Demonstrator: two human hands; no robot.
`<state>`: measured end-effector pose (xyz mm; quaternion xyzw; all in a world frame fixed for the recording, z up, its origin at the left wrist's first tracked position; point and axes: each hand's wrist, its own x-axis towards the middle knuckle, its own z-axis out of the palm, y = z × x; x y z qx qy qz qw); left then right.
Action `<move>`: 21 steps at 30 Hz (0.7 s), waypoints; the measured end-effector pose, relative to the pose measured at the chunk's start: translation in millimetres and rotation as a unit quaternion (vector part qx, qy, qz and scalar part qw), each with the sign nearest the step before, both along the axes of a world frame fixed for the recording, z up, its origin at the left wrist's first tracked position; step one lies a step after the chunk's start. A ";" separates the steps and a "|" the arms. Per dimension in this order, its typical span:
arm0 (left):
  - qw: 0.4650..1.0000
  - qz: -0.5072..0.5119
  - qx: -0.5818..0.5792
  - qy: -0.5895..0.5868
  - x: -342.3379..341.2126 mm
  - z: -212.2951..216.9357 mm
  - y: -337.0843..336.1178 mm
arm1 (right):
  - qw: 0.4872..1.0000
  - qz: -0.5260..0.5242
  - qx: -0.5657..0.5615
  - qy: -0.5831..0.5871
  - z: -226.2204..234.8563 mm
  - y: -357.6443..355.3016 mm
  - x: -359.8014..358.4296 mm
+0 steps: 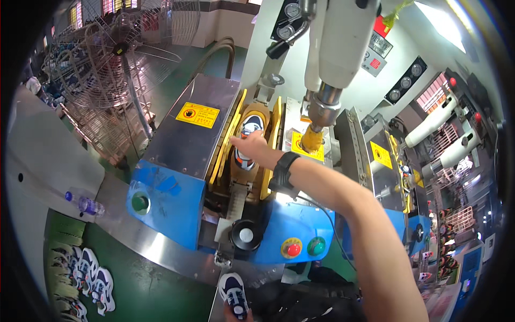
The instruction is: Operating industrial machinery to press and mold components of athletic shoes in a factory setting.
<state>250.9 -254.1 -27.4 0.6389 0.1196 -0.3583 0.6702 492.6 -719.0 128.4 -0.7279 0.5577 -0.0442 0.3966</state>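
Observation:
A sneaker in white, navy and orange sits in the press machine between two yellow side pads. My right hand reaches across from the right and is closed around its middle, thumb on the left side. The far fingers are hidden. A dark band with a device is on the right wrist. Low in the view, my left hand holds another white and navy sneaker, in front of the machine; only part of this hand shows.
A white press arm with a yellow tip hangs right of the pads. Blue housings carry a green button and a red button. More sneakers lie at lower left. A wire fan and a bottle are left.

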 end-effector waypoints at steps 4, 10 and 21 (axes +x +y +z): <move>0.986 -0.100 0.076 -0.107 -6.9 5.3 16.9 | 0.988 0.149 0.041 0.013 40.1 39.0 -40.8; 0.887 -0.160 0.105 -0.421 56.7 45.3 -7.2 | 0.934 0.353 -0.005 -0.063 71.9 107.0 -120.9; 0.850 -0.173 0.036 -0.496 136.0 76.7 -139.4 | 0.967 0.160 -0.169 -0.106 24.4 33.6 -59.2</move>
